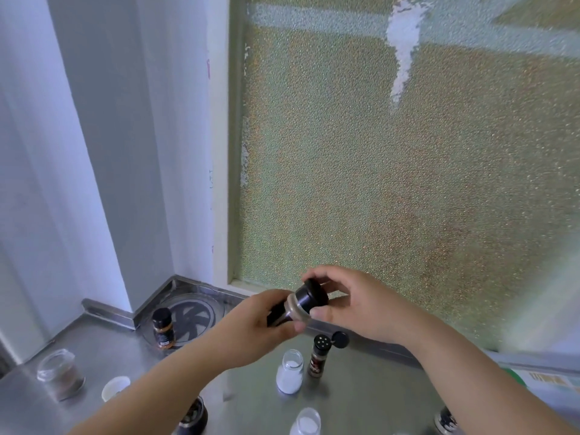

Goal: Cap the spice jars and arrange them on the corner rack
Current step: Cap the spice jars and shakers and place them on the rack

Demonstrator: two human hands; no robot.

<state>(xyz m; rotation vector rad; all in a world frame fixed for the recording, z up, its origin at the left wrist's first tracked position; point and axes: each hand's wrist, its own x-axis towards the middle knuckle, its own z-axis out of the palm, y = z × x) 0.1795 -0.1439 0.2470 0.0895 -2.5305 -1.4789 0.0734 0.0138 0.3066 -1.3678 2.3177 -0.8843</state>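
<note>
Stainless steel counter (361, 400) fills the bottom of the frame, below a pebbled glass window (392, 183) and a pale wall at left. At lower centre the left hand (260, 324) wraps its fingers around a spice jar (295, 309), hiding most of its body; the right hand (354, 302) pinches the jar's black cap (310, 295) between thumb and fingertips. On a round corner rack (201, 312) at lower left stands a capped orange-spice jar (163, 328). Below the hands stand an uncapped jar of white powder (290, 372) and a flip-top shaker (320, 353) with its lid open. More jars along the bottom edge are cut off or blurred.
</note>
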